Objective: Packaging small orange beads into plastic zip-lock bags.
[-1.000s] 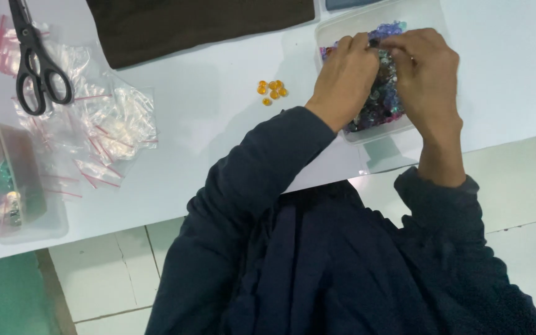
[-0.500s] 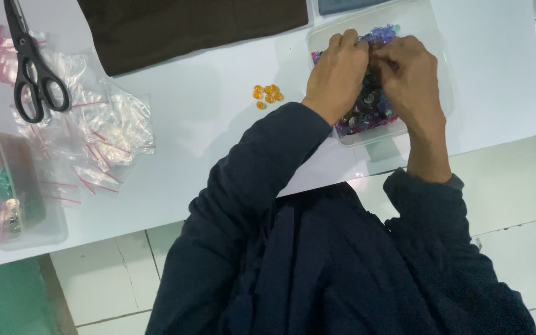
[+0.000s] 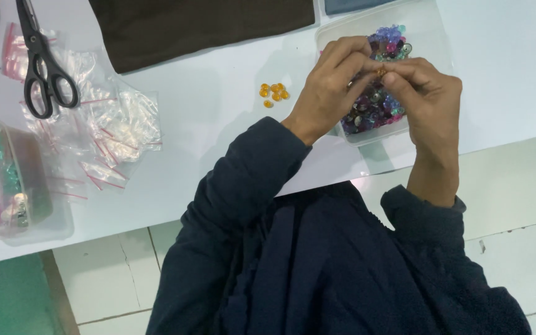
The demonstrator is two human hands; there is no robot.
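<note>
L hand & R hand together, pinching 1 small orange bead over clear bead box; likely risk: slip, bead lost among mixed beads.

Views: we have one, worn on the head.
Direction: we look steeply down over a dark-sleeved chest and arms onto a white table.
Nearness: close; the left hand and right hand sit upper centre.
Edges: scissors top left, tiled floor lower right.
Tilt: the table edge slants, perhaps because the head leans.
</note>
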